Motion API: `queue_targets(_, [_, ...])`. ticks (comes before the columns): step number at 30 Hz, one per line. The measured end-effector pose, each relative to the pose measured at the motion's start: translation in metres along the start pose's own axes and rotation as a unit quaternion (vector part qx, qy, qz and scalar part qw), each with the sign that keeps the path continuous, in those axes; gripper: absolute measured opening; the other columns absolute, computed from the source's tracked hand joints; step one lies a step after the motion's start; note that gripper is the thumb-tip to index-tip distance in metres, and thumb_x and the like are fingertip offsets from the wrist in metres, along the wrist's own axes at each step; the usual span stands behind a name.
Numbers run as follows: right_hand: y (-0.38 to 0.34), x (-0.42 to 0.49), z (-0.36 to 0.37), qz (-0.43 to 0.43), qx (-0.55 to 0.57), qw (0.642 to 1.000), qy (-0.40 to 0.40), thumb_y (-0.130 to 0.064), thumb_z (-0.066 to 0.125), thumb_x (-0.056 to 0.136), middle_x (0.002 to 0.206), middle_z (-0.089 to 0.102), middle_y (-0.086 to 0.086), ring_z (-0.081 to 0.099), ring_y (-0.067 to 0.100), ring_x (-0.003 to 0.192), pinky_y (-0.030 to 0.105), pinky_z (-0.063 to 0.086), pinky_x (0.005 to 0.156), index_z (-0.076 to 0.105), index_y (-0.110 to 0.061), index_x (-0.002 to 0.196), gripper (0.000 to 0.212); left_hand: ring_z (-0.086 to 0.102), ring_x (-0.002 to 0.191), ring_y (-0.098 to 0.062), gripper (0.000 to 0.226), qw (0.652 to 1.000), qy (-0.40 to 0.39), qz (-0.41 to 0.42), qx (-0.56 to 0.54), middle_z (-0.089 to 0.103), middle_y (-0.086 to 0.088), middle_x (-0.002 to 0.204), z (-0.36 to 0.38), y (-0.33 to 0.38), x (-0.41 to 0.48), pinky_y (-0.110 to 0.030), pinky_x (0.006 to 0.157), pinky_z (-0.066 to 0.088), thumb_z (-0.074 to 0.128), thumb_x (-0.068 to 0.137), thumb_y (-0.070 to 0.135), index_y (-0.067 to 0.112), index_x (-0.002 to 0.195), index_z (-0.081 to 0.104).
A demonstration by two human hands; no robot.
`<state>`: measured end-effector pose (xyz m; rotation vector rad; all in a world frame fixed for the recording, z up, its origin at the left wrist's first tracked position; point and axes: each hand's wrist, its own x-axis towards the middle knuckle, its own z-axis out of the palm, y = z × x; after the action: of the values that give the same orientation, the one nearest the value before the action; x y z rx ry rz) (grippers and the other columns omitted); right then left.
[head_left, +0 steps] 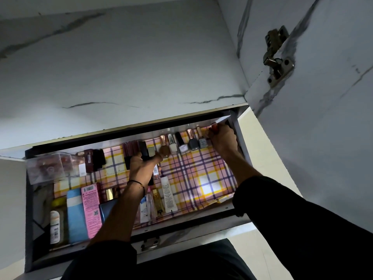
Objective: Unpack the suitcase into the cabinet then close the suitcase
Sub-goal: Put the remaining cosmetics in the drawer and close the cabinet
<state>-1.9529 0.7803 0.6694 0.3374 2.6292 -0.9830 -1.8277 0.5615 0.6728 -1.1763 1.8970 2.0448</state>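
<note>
— How many nail polish bottles (181, 143) stood in the cabinet (201, 216)?
— Five, in one row against the far wall, on the plaid liner (201, 168). The right hand (222, 139) was at the row's right end, in the far right corner, pinching a small red thing (214, 127). I couldn't tell what it was.
— And the left hand (141, 167)?
— Its fingers were curled round one dark lipstick tube (145, 153), just left of the row.
— Anything nearer?
— One blue tube (74, 215) touching one pink box (91, 209) at the near left, and one white tube (168, 197) near the middle. One clear plastic box (48, 166) sat far left.
</note>
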Motion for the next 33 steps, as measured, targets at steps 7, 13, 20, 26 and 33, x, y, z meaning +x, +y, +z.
queue_targets(7, [0.004, 0.016, 0.002, 0.026, 0.110, 0.992, -0.057, -0.028, 0.069, 0.094, 0.097, 0.073, 0.004, 0.071, 0.019, 0.087, 0.028, 0.057, 0.072, 0.069, -0.010, 0.107, 0.023, 0.063, 0.107, -0.044, 0.115, 0.999, -0.001, -0.014, 0.030, 0.063, -0.029, 0.121, -0.012, -0.020, 0.020, -0.056, 0.089, 0.052, 0.086, 0.046, 0.067, 0.001, 0.134, 0.051])
queue_targets(13, [0.018, 0.002, 0.004, 0.024, 0.105, 0.994, -0.023, -0.028, 0.066, 0.095, 0.098, 0.071, 0.002, 0.064, 0.011, 0.081, 0.025, 0.051, 0.067, 0.066, -0.011, 0.110, 0.023, 0.066, 0.096, -0.047, 0.090, 0.999, 0.006, -0.020, 0.034, 0.066, -0.027, 0.113, -0.007, -0.008, 0.013, -0.056, 0.083, 0.055, 0.087, 0.063, 0.050, -0.001, 0.130, 0.054])
queue_targets(20, [0.019, 0.002, 0.004, 0.030, 0.075, 0.997, -0.009, -0.032, 0.067, 0.094, 0.095, 0.073, 0.004, 0.067, 0.020, 0.086, 0.030, 0.049, 0.071, 0.070, -0.009, 0.106, 0.026, 0.065, 0.089, -0.038, 0.077, 0.999, 0.012, -0.030, 0.012, 0.067, -0.024, 0.113, -0.004, -0.002, 0.009, -0.047, 0.077, 0.050, 0.088, 0.067, 0.036, 0.001, 0.127, 0.055])
queue_targets(26, [0.020, -0.004, 0.005, 0.025, 0.040, 0.999, 0.011, -0.023, 0.062, 0.097, 0.084, 0.068, 0.006, 0.063, 0.020, 0.076, 0.028, 0.046, 0.062, 0.069, -0.005, 0.097, 0.019, 0.060, 0.073, -0.030, 0.030, 0.999, 0.000, -0.026, 0.026, 0.069, -0.020, 0.094, -0.003, -0.002, 0.012, -0.034, 0.064, 0.044, 0.080, 0.079, 0.019, 0.006, 0.101, 0.064])
queue_targets(33, [0.019, -0.018, 0.009, 0.009, 0.046, 0.998, 0.053, -0.023, 0.060, 0.099, 0.092, 0.072, 0.005, 0.069, 0.021, 0.083, 0.036, 0.057, 0.072, 0.069, -0.009, 0.102, 0.017, 0.057, 0.065, -0.026, 0.033, 0.999, 0.004, -0.027, 0.041, 0.067, -0.018, 0.089, -0.003, -0.001, 0.013, -0.030, 0.062, 0.045, 0.078, 0.082, 0.018, 0.000, 0.107, 0.065])
